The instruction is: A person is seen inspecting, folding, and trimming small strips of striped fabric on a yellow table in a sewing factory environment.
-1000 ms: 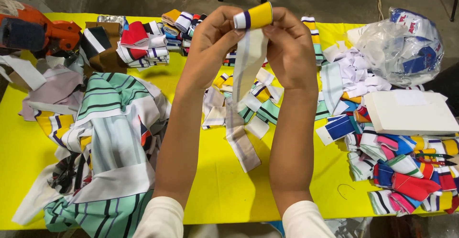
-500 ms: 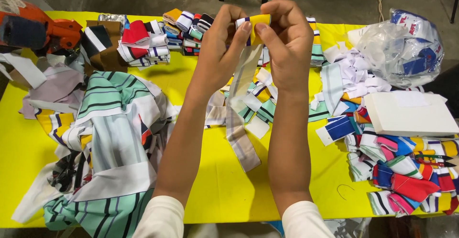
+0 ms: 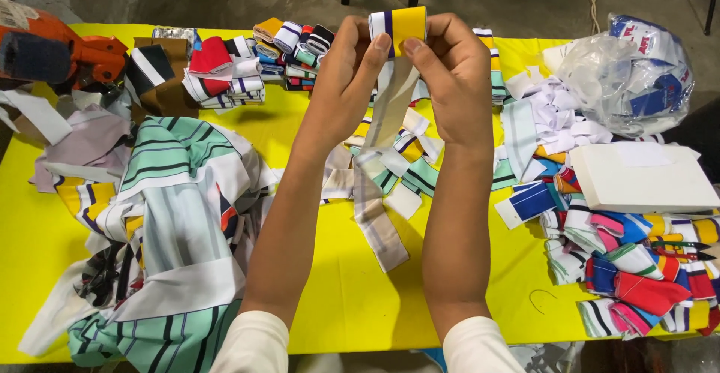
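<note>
Heaped striped green and white knit fabric (image 3: 161, 215) lies at our left on the yellow counter (image 3: 330, 298). Above mid-counter, our left hand (image 3: 346, 80) and right hand (image 3: 450, 73) are raised close together, thumbs and fingers pinched on a folded yellow, white and navy knit band (image 3: 399, 26), its grey tail hanging toward loose strips. Farther right sit a flat white rectangular box (image 3: 645, 178) and, behind it, a clear crumpled plastic bag (image 3: 634, 73) with red and blue marks.
</note>
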